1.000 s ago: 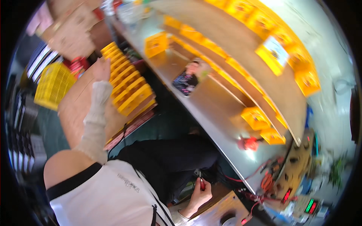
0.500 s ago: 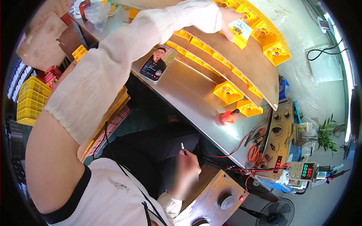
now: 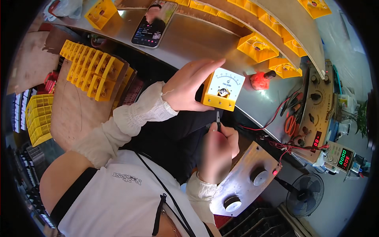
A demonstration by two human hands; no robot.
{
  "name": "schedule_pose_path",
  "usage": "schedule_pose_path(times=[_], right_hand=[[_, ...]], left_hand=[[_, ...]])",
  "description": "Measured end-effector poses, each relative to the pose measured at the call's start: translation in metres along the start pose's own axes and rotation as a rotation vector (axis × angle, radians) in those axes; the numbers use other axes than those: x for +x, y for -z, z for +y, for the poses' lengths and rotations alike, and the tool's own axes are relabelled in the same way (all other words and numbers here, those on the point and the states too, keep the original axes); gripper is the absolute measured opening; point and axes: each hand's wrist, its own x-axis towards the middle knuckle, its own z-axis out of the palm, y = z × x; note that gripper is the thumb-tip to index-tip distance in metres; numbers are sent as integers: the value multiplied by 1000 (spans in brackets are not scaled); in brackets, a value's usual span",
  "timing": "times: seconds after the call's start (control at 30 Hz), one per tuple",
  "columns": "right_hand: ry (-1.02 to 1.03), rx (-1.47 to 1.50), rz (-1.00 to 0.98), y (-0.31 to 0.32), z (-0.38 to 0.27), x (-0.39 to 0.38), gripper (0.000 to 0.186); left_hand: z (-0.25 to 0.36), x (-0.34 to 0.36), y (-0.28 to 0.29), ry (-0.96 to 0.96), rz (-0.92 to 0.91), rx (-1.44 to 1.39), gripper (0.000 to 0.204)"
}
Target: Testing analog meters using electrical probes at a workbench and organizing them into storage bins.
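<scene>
My left hand (image 3: 189, 87) is closed around the side of a yellow analog meter (image 3: 223, 90), a galvanometer with a white dial face. The meter is held up over my lap, beside the metal bench edge, with its screws along the lower front. Just below it, my right hand (image 3: 219, 152) grips a slim tool with a dark body and a pointed metal tip, apparently tweezers (image 3: 218, 120). The tip points up toward the meter's lower edge, and I cannot tell whether it touches. Part of the right hand is blurred.
A phone (image 3: 154, 24) lies on the metal bench (image 3: 189, 43). Yellow meter cases (image 3: 257, 46) line wooden shelves; more stand on a board (image 3: 75, 118) at left. A red bottle (image 3: 259, 80), orange-handled scissors (image 3: 290, 125), a power supply (image 3: 340, 156) and a knobbed metal box (image 3: 244, 181) sit right.
My left hand has brought the yellow meter from the upper shelf down in front of me. My right hand, still gripping the tool, has moved up and right toward it.
</scene>
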Motion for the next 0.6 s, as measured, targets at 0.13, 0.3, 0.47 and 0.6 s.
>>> schedule_pose_path(times=[0.13,0.3,0.47,0.6], right_hand=[[52,-33,-104,-25,-4,14,20],[44,-126,-49,-33,-6,7,20],[-292,427,2,-17,-1,-2,36],[-293,440,43,2,8,5,19]], left_hand=[[-11,-11,-2,-30,-14,100,109],[-12,-11,-1,-21,-15,114,110],[-12,-13,-2,-34,-8,132,114],[-14,-15,-2,-16,-29,114,116]])
